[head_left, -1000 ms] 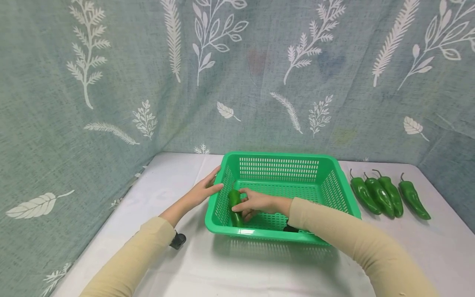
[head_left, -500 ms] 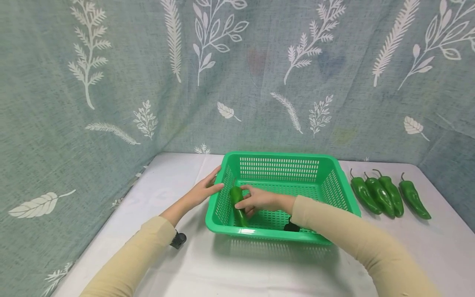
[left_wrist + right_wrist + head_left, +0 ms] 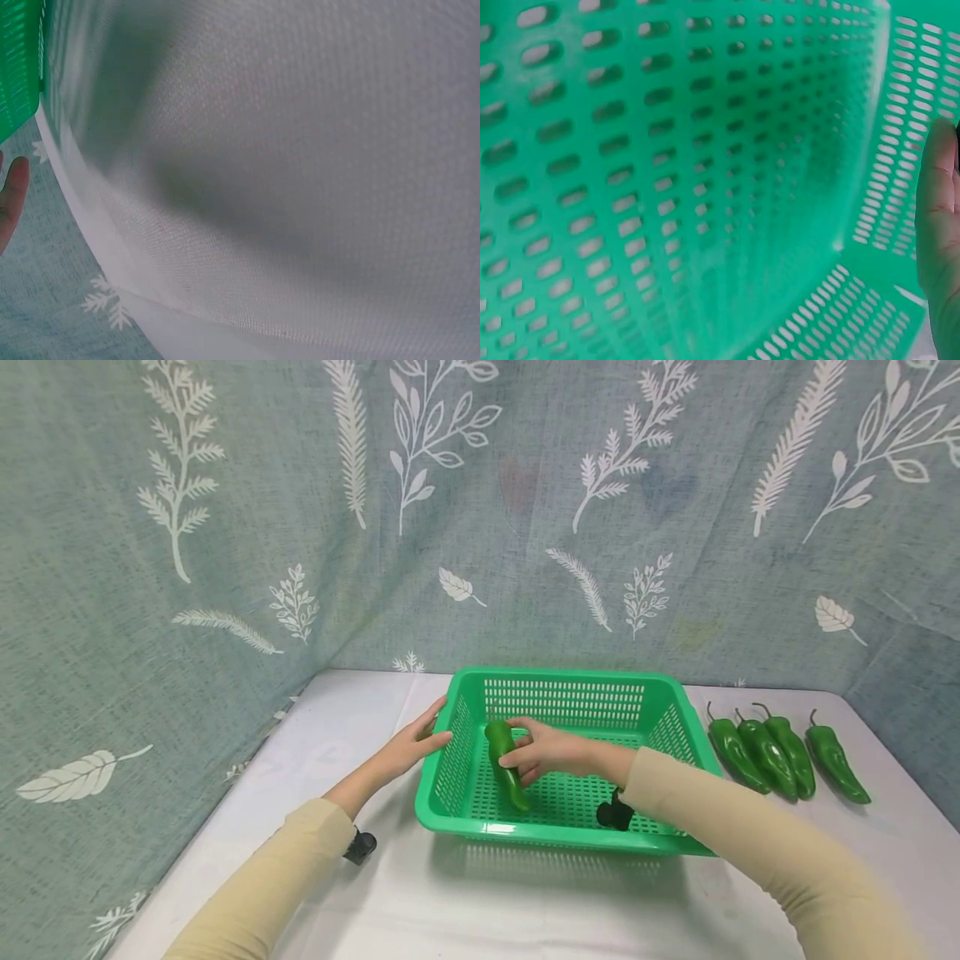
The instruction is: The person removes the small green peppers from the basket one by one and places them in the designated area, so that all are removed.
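In the head view my right hand [image 3: 553, 752] pinches a long green chili pepper [image 3: 500, 742] between thumb and fingers, inside the left part of a green plastic basket [image 3: 570, 674]. The pepper's top points away from me and its tip slants toward the near right. My left hand [image 3: 408, 748] lies at the basket's left rim with its fingers extended. In the left wrist view, a fingertip [image 3: 13, 196] shows near the basket's corner [image 3: 16, 71]. The right wrist view has the hand's edge [image 3: 937, 217] close to the slotted basket wall [image 3: 900, 150]; the pepper is out of sight there.
Several more green peppers [image 3: 768, 752] lie on the white tablecloth [image 3: 525, 910] to the right of the basket. A patterned grey-green cloth [image 3: 480, 527] hangs behind and along the left side. Black wrist cameras [image 3: 360, 846] sit under both forearms.
My right hand has lifted the pepper away from the basket's left wall and moved it rightward and farther from me. The left hand stays at the rim.
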`<state>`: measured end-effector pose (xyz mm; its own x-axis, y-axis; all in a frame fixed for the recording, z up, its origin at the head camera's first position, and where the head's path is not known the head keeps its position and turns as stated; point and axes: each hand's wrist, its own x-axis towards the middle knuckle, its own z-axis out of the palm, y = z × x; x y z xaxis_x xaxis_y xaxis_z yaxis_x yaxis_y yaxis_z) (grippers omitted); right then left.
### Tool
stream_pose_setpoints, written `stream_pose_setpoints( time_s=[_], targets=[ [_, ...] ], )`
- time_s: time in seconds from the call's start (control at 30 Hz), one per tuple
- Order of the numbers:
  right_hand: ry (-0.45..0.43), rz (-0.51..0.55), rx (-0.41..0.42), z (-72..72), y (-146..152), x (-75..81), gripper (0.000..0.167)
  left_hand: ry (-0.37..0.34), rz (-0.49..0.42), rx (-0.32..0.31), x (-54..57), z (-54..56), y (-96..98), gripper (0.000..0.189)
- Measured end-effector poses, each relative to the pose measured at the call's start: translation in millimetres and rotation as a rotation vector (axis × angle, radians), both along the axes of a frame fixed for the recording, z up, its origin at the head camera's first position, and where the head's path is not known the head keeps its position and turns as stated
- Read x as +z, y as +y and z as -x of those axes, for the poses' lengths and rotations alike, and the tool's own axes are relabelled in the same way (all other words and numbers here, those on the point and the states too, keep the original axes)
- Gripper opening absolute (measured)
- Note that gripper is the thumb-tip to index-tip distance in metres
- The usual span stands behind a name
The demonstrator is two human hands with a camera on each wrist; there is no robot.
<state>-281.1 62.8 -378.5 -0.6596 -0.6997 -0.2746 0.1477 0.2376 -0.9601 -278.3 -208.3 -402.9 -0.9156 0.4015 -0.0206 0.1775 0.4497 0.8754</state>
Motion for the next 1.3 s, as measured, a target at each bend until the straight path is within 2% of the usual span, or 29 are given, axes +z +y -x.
stream_pose_setpoints(
  time_s=[0.23, 0.6, 1.0, 1.1, 1.3],
  targets=[
    [0.016, 0.057, -0.004, 0.8, 23.1, 24.7, 0.078, 0.0, -0.011, -0.003, -0.2, -0.6, 0.0, 0.072],
    [0.119, 0.004, -0.049, -5.3, 60.7, 55.2, 0.084, 0.007, 0.003, -0.004, -0.6, 0.6, -0.5, 0.074],
    [0.179, -0.024, -0.109, -28.8, 91.3, 77.6, 0.085, -0.014, -0.018, -0.005, -1.8, 2.4, -1.5, 0.069],
    [0.186, -0.003, -0.116, -35.1, 98.4, 82.8, 0.085, -0.013, -0.006, 0.003, -0.8, 0.9, -1.2, 0.069],
    [0.226, -0.016, -0.179, -48.8, 117.6, 92.0, 0.084, -0.007, 0.01, 0.009, -0.2, 0.3, -0.4, 0.072]
  ],
)
